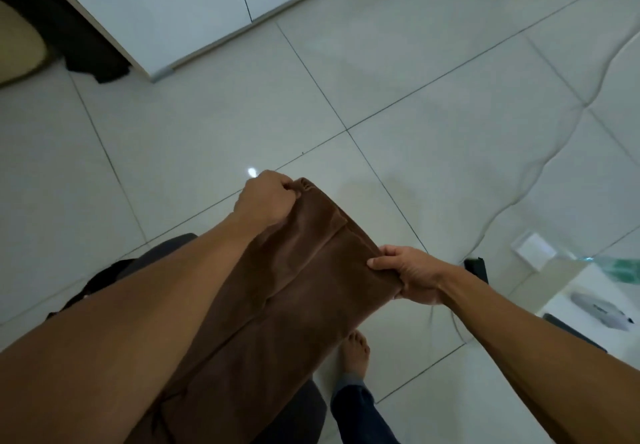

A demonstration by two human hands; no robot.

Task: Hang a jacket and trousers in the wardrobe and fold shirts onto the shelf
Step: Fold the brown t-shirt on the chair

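1. A person looks down at brown trousers (298, 291) held out in front of them over a pale tiled floor (207, 125).
2. The left hand (266, 201) has its fingers curled tight around the far corner of the trousers' top edge; the right hand (405, 275) pinches the near corner, thumb on top and fingers tucked under the cloth.
3. The cloth looks soft and fairly thick (like corduroy or velvet), limp and probably light. It sags between the hands, so the firm top edge seems the best place to hold.
4. The wardrobe (194, 11) stands well beyond the trousers, its white doors closed; what is inside cannot be seen.
5. Just below the trousers, a bare foot (356, 350) stands on the floor.
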